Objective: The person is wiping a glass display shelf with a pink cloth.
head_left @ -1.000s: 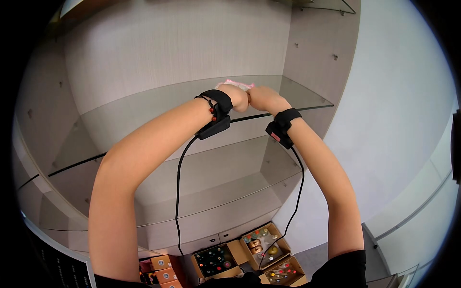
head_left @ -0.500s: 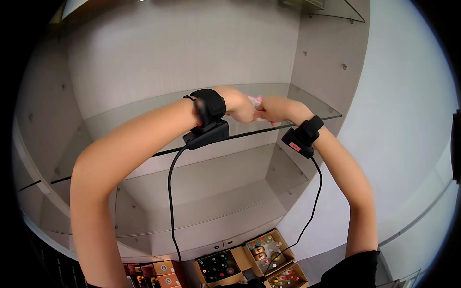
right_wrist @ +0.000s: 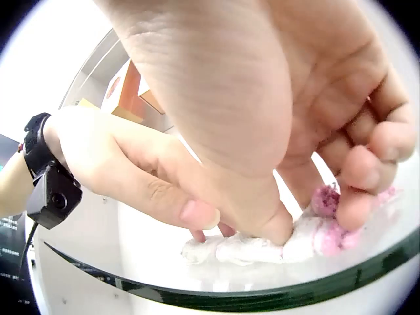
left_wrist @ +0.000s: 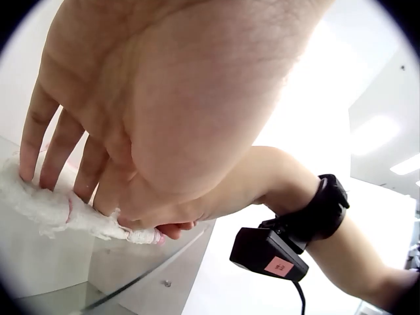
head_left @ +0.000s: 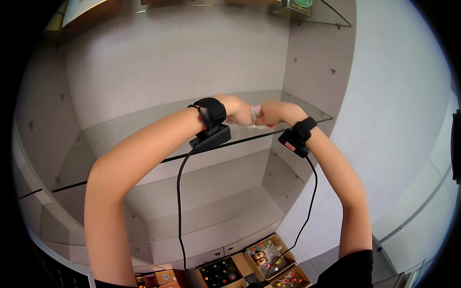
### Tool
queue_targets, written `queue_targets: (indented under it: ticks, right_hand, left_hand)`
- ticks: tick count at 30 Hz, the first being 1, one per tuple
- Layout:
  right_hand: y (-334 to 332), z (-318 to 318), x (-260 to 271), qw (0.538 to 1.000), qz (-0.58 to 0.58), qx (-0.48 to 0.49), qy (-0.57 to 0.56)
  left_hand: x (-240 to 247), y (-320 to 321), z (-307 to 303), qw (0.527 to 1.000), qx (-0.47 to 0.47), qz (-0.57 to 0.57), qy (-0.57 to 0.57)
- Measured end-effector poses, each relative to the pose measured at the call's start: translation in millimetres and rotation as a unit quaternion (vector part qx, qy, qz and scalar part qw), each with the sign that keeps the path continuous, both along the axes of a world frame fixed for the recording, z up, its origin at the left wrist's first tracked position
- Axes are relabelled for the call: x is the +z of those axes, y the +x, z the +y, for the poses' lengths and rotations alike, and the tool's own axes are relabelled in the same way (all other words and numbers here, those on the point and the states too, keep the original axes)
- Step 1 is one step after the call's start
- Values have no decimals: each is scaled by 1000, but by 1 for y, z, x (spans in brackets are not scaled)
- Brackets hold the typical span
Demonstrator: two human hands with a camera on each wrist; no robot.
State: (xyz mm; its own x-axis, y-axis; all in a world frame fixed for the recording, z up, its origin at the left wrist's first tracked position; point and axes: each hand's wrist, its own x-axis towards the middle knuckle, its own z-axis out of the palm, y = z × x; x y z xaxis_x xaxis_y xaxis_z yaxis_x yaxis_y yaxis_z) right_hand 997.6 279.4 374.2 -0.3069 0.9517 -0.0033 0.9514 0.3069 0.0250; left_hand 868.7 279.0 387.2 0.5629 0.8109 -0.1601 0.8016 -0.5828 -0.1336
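A white cloth with pink edging (head_left: 256,112) lies bunched on the glass shelf (head_left: 149,122), mostly covered by both hands in the head view. My left hand (head_left: 236,109) rests on it from the left. In the left wrist view its long fingers reach down straight onto the crumpled cloth (left_wrist: 49,203). Beside it, my right hand (head_left: 279,113) holds the cloth's right part. The right wrist view shows those fingers curled at the pink end, with the thumb pressed on the white roll of cloth (right_wrist: 249,251). Both hands are side by side near the shelf's front edge.
Below are lower cabinet shelves (head_left: 211,211). Open cartons with bottles (head_left: 271,257) stand on the floor near orange boxes (head_left: 165,277). A green box (head_left: 295,7) sits on the upper shelf. Black cables (head_left: 178,201) hang from both wrist cameras.
Both hands have come from farther back on the shelf toward its front edge with the cloth. They stand slightly farther apart, and more of the cloth shows between them.
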Motion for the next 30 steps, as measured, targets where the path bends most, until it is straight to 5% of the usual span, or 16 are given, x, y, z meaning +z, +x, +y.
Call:
queue_targets:
  ticks: [5, 10, 12, 17, 26, 28, 30]
  right_hand:
    - [5, 2, 2, 1000, 16, 10, -15]
    - [10, 16, -13, 989, 13, 19, 149]
    - [16, -2, -1, 995, 18, -4, 93]
    - [26, -31, 8, 997, 64, -32, -1]
    - [40, 44, -10, 991, 12, -12, 131]
    - [39, 55, -13, 986, 59, -51, 151]
    - [46, 60, -8, 990, 62, -38, 118]
  left_hand:
    - [-1, 8, 22, 999, 22, 38, -19]
    - [-9, 24, 33, 1000, 20, -10, 13]
    - [-3, 28, 32, 997, 46, 2, -62]
    - [-1, 43, -7, 1000, -4, 2, 19]
    - [0, 62, 39, 987, 158, 7, -40]
    - [2, 64, 29, 989, 141, 35, 30]
    - [3, 65, 20, 993, 105, -54, 29]
